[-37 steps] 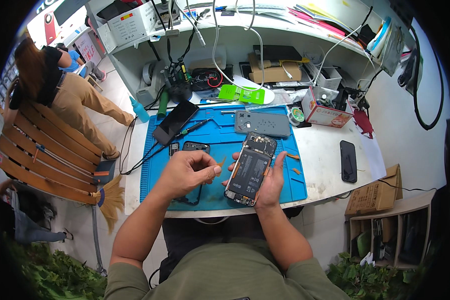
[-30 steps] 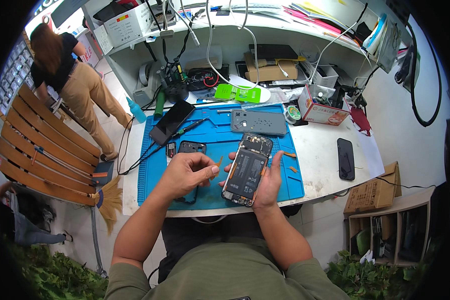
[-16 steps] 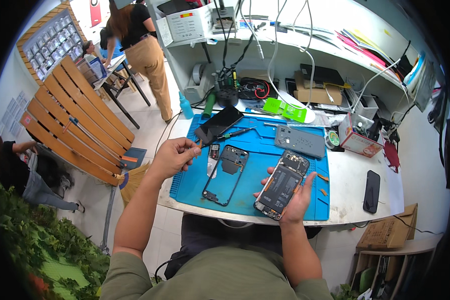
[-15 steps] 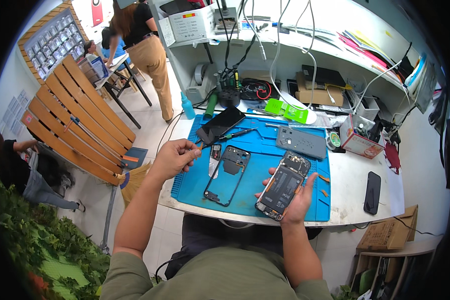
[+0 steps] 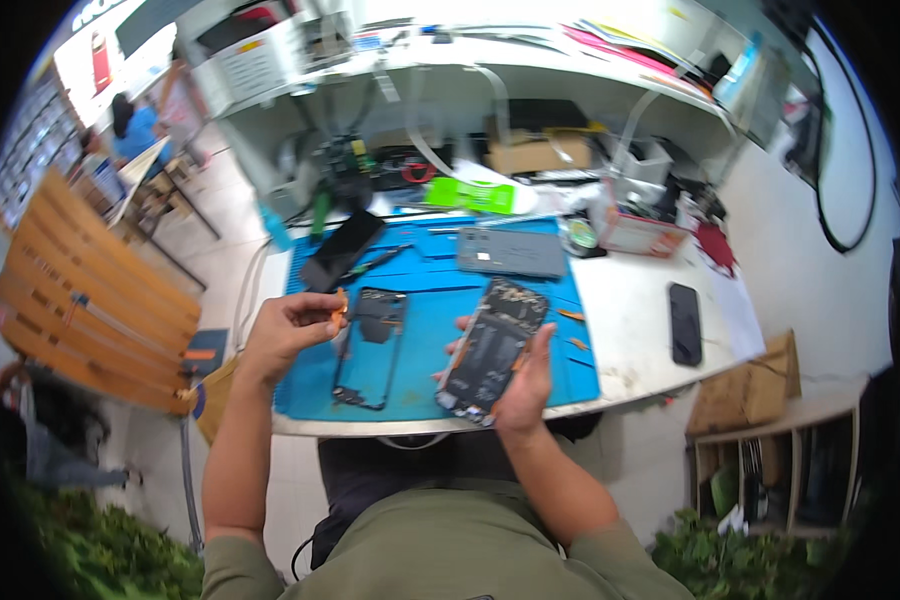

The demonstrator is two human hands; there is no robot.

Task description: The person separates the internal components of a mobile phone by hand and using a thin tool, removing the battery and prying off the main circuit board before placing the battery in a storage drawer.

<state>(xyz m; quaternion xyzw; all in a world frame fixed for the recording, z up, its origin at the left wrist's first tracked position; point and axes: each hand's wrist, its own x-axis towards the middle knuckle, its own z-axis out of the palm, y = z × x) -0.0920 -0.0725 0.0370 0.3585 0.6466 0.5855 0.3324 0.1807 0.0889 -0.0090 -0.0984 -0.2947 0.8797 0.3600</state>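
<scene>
Head cam, looking down at my own hands over the tabletop (image 5: 630, 330). My right hand (image 5: 515, 375) is wrapped around an opened phone (image 5: 492, 345), fingers curled up its sides, holding it tilted just above the near edge of the blue mat (image 5: 430, 300), guts facing up so you can see the boards and the dark battery area. My left hand (image 5: 288, 335) is up off the left side of the mat, closed in a pinch on a small orange pick (image 5: 341, 303); can't make out much more of it than the colour. Just right of that hand a black phone frame (image 5: 368, 345) lies flat on the mat, between my two hands. Further back on the mat there's a grey back cover (image 5: 510, 252) lying flat, and a dark phone (image 5: 342, 250) angled at the far left corner with a thin tool beside it. A couple of small orange bits (image 5: 573, 330) sit on the mat's right edge, close to the phone I'm holding. Off the mat to the right, a black phone (image 5: 684, 322) lies alone on the white surface, well apart from the rest. Back of the tabletop is clutter: a green tray (image 5: 467, 195), cables, a cardboard box (image 5: 540, 155). Wooden bench (image 5: 80, 300) off to my left on the floor.
</scene>
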